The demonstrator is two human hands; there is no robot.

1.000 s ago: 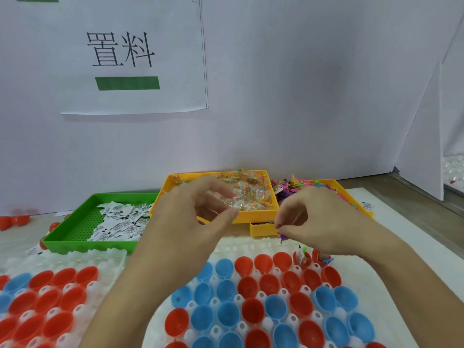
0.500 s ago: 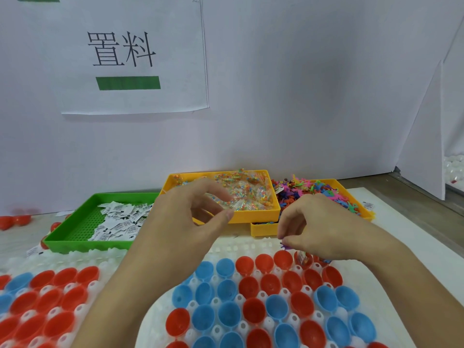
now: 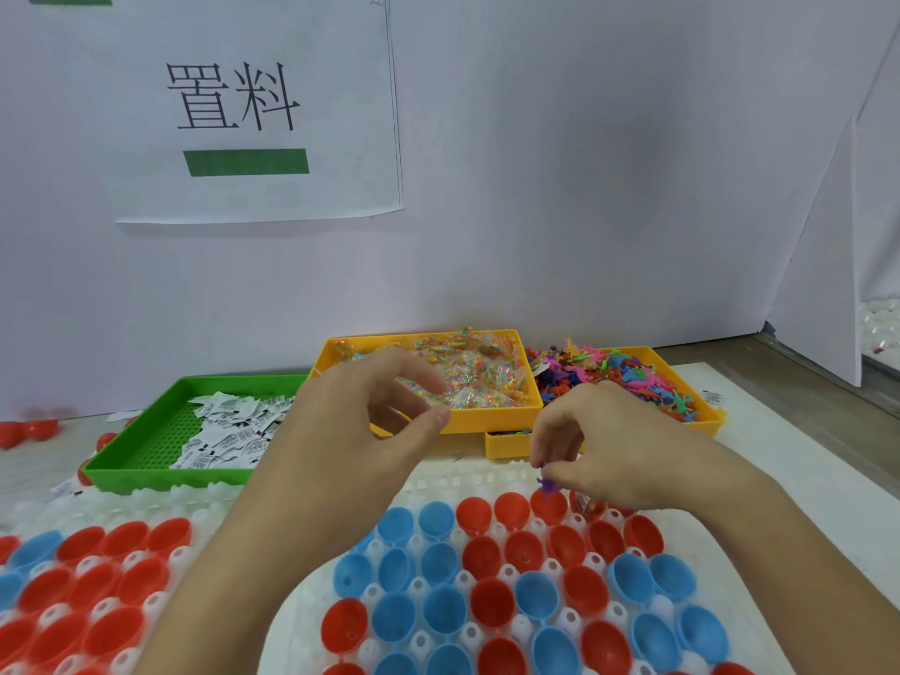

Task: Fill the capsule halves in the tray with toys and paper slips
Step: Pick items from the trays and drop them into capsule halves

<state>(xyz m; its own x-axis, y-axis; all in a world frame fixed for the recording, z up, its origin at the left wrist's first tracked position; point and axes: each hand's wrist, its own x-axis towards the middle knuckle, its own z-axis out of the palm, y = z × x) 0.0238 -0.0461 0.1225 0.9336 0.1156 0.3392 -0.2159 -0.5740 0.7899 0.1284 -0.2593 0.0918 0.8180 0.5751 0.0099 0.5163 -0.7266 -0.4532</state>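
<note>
Here, right hand [image 3: 618,445] pinching purple toy [image 3: 549,487] over tray's [image 3: 467,482] far edge, left hand [image 3: 370,421] loose.

I see a pale counter [image 3: 798,460] running across the lower half of the frame. At centre bottom a white moulded plastic tray [image 3: 467,479] of red and blue capsule halves lies on it, with a second like tray [image 3: 63,509] at lower left. Behind them, left of centre, sits a green perforated plastic tray [image 3: 146,431] of white paper slips. At mid-frame are an orange plastic tray [image 3: 487,421] of clear sachets and, right of it, another orange tray [image 3: 706,421] of coloured toy figures. Loose red capsule halves [image 3: 29,431] lie at far left.
</note>
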